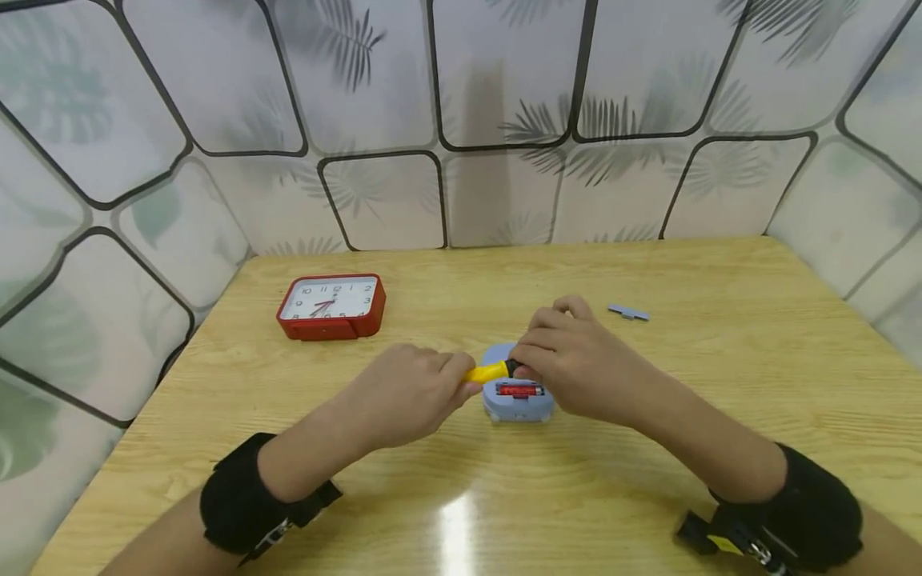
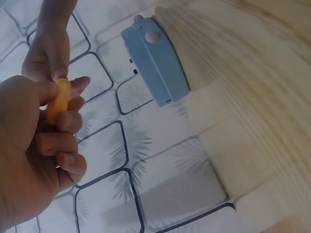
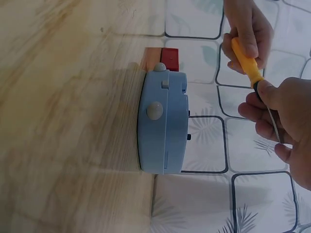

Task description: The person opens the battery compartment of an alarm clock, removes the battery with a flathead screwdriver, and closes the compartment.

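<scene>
A screwdriver (image 1: pixel 487 373) with a yellow handle and black collar is held between both hands, above a light-blue device (image 1: pixel 519 411). My left hand (image 1: pixel 414 394) grips the yellow handle. With thumb and fingers my right hand (image 1: pixel 587 362) pinches the screwdriver near its collar; in the right wrist view the thin metal shaft (image 3: pixel 273 121) runs along those fingers. The blue device lies on the table with its compartment facing up, and a red battery (image 1: pixel 520 390) sits inside. Small white feet (image 3: pixel 155 111) show on its side. Neither hand visibly touches the device.
A red-framed clock (image 1: pixel 333 307) lies face up at the back left of the wooden table (image 1: pixel 432 296). At the back right lies a small blue-grey cover piece (image 1: pixel 628 312). Patterned panels (image 1: pixel 389 200) stand behind the table and along both sides.
</scene>
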A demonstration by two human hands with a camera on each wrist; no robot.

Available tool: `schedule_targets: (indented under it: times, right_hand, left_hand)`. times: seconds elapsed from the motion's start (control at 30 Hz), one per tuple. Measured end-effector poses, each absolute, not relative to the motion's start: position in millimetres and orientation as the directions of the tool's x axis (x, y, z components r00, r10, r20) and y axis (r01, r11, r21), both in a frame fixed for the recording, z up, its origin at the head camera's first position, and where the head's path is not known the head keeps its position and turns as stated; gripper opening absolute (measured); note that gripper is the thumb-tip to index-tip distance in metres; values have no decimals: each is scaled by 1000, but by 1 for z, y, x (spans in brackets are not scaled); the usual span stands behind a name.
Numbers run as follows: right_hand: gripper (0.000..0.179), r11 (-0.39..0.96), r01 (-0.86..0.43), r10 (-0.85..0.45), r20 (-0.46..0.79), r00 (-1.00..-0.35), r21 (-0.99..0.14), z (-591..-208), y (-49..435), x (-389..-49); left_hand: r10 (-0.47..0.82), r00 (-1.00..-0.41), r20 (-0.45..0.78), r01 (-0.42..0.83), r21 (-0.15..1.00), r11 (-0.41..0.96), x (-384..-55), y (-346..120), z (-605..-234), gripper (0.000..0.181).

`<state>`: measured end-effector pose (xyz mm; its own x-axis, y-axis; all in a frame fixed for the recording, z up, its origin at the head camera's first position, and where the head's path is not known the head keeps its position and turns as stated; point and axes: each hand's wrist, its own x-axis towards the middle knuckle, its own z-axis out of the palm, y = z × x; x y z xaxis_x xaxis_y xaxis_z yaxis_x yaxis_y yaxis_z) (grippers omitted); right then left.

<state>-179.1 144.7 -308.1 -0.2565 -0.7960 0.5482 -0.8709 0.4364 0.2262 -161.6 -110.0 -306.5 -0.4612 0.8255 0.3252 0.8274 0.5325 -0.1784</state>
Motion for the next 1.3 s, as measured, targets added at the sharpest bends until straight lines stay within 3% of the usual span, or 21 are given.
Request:
schedule_targets:
  times: [0.17, 0.4, 0.57, 0.7, 0.83, 0.93, 1.03, 1.13, 1.3]
  right_hand:
    - [41, 404, -881, -757, 631, -170, 247, -308, 142, -180]
    - [39, 384, -891, -722, 681, -127, 241, -309, 140, -178]
    - [40, 352, -917, -718, 682, -137, 186, -307, 142, -179]
    - [42, 357, -925, -723, 665, -187, 127, -305, 145, -179]
    - [46, 375, -925, -730, 633, -257, 58, -304, 149, -180]
    - [47, 375, -927, -743, 603, -290, 17, -305, 151, -181]
    - [35, 383, -923, -751, 567, -337, -41, -306, 152, -181]
    - [21, 397, -911, -756, 523, -394, -113, -306, 151, -179]
    - [30, 379, -910, -776, 479, -411, -167, -307, 147, -174]
  left_hand:
    - [828, -389, 405, 848, -195, 493, -163, -111, -309, 22]
    - [810, -383, 445, 870, -122, 478, -164, -114, -308, 32]
    - [802, -338, 493, 869, -165, 467, -167, -113, -310, 38]
    - [786, -325, 526, 866, -167, 471, -169, -113, -311, 35]
    - [776, -370, 510, 860, -128, 494, -168, -112, -311, 41]
    - [781, -404, 477, 858, -98, 504, -167, -112, -309, 35]
    - [780, -424, 461, 859, -69, 507, -165, -112, -308, 29]
    - [775, -410, 482, 866, -61, 496, -165, -111, -309, 29]
    - [764, -320, 561, 897, -80, 434, -166, -109, -313, 39]
